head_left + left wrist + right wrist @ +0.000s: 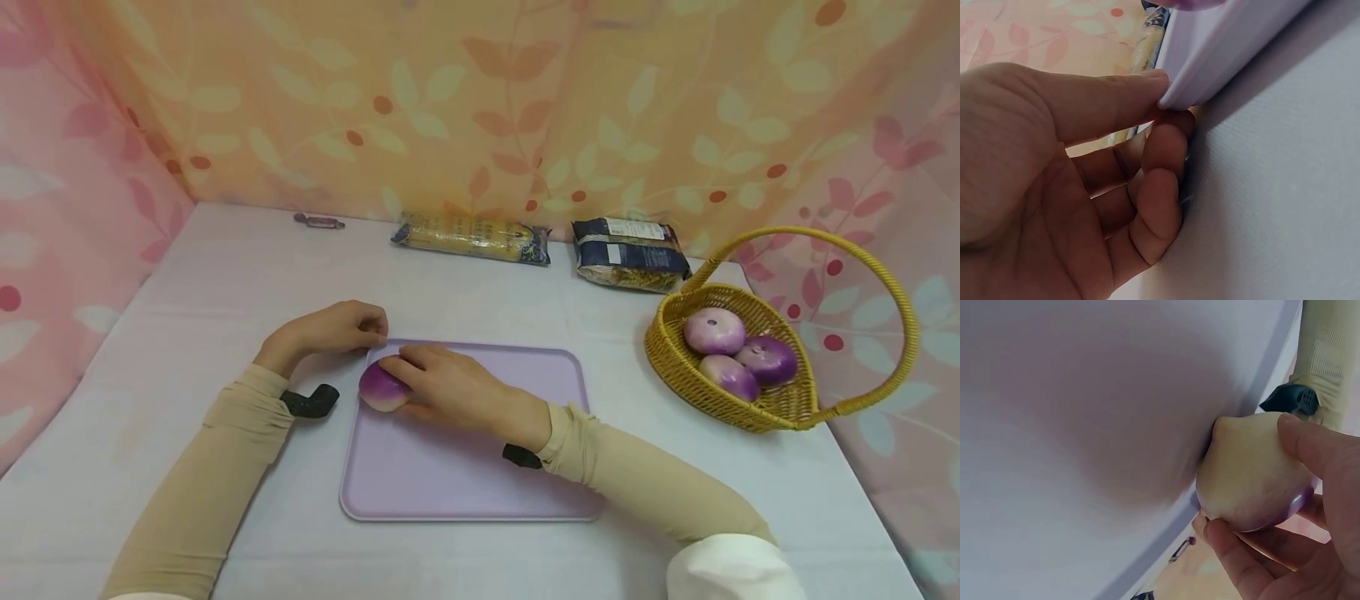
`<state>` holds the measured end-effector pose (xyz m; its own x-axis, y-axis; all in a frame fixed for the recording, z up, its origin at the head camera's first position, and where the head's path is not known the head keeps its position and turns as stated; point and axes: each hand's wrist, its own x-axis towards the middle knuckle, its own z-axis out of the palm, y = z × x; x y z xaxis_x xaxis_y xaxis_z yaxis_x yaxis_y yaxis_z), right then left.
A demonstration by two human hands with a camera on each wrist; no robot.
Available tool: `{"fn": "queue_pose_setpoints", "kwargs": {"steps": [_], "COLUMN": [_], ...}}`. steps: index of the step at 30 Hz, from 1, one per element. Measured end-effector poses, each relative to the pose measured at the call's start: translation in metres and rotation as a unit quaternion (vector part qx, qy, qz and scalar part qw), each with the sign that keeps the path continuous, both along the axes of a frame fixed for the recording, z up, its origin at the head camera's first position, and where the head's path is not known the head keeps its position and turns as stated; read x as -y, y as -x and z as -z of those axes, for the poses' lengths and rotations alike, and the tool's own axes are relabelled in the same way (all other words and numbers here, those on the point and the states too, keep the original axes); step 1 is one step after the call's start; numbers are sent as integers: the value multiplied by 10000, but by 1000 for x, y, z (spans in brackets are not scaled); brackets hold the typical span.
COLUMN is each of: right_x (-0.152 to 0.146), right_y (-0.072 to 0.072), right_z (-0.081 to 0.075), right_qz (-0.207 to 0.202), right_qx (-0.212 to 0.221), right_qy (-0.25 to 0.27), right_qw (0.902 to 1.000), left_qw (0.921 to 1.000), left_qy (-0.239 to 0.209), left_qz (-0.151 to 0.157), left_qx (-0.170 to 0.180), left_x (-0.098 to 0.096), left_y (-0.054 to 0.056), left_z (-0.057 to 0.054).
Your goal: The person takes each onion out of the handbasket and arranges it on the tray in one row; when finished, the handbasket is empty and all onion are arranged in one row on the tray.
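A purple-and-white turnip (pixel 382 388) sits at the far left corner of the lilac tray (pixel 465 479). My right hand (pixel 459 390) holds it with thumb and fingers around its sides. In the right wrist view the pale underside of the turnip (pixel 1250 472) faces the camera, close to the tray's surface. My left hand (pixel 333 327) is at the same corner of the tray. Seen from the left wrist, its thumb and forefinger pinch the tray's rim (pixel 1179 94), with the other fingers curled below.
On the right stands a yellow wicker basket (pixel 667 358) with a tall handle, holding three turnips (pixel 715 331). Along the back lie a long noodle packet (pixel 471 238), a dark blue food bag (pixel 630 254) and a small wrapped stick-like item (pixel 320 222). Patterned cloth (pixel 480 108) encloses the table.
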<state>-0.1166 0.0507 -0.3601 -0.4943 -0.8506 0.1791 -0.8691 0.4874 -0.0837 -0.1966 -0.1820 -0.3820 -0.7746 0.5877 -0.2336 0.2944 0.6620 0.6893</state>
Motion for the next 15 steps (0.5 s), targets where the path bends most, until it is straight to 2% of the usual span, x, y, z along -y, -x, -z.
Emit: {"fn": "queue_pose_setpoints", "kwargs": {"steps": [4,15], "right_x": [5,7], "right_y": [-1,-4], "right_z": [0,0], "right_qz": [-54,110], "right_qx": [96,329], "right_qy": [-145,-383], "right_qw": [9998,9987], "left_qw": [10000,9999], "left_qy": [22,-41], "left_qz": [58,75], "left_qx": [-56,-85], "left_x": [1,0], "left_y": [2,1], "left_z": [2,2]}}
